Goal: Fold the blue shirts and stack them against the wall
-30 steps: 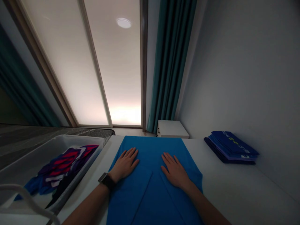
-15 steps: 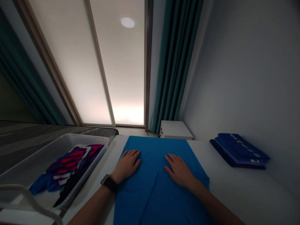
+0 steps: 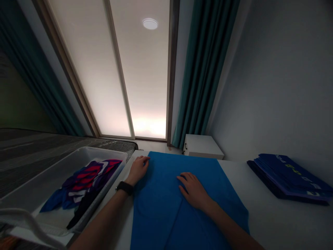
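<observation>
A blue garment (image 3: 161, 194) lies spread on the white table, its far edge straight and long diagonal fold lines running down its near half. My left hand (image 3: 139, 169), with a dark watch (image 3: 125, 187) on the wrist, rests at the garment's far left edge, its fingers loosely bent and pointing right. On the cloth right of the middle lies my right hand (image 3: 194, 189), palm down with the fingers apart. The near end of the garment runs out of view.
At left stands a translucent plastic bin (image 3: 59, 166) holding crumpled red, purple and blue clothes (image 3: 88, 177). Folded dark blue clothes (image 3: 291, 177) are stacked on the table (image 3: 275, 222) at right. A pale curved bar (image 3: 31, 222) crosses the lower left. Behind is a white cabinet (image 3: 203, 146).
My left hand has slid forward from the cloth to its far left edge. My right hand has shifted slightly left on the cloth. The camera view has turned a little left.
</observation>
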The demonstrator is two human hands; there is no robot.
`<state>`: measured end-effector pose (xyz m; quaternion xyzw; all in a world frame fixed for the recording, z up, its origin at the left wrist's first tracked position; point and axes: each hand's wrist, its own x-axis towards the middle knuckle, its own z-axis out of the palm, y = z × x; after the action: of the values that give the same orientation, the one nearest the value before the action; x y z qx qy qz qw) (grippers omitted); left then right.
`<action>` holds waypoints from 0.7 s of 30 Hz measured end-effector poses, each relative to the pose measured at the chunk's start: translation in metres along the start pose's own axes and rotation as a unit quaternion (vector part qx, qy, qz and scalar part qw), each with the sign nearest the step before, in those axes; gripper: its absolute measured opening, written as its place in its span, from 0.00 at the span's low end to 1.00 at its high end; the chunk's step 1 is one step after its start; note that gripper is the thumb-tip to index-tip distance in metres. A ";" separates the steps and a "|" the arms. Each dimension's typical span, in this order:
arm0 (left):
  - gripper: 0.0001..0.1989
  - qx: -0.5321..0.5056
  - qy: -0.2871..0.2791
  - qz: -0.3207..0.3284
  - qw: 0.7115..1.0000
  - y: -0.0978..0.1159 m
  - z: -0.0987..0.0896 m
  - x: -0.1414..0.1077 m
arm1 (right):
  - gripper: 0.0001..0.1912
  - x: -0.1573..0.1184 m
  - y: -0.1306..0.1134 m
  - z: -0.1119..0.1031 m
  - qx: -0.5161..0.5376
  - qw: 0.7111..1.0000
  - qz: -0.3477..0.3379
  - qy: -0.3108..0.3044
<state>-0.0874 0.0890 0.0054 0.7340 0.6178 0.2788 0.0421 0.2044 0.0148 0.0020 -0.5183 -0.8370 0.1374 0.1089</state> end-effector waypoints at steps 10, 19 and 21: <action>0.18 0.084 -0.085 -0.015 0.993 -0.026 0.023 0.071 | 0.27 -0.002 0.000 0.002 0.017 1.000 0.008 0.009; 0.17 0.071 -0.143 -0.030 0.987 -0.040 0.033 0.091 | 0.25 -0.001 0.002 0.002 0.031 0.999 0.007 0.016; 0.16 0.064 -0.139 -0.042 0.987 -0.040 0.034 0.093 | 0.24 0.000 0.002 0.004 0.035 0.999 0.006 0.024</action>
<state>-0.0995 0.1942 -0.0066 0.7403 0.6526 0.1319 0.0927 0.2053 0.0150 -0.0027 -0.5226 -0.8257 0.1544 0.1459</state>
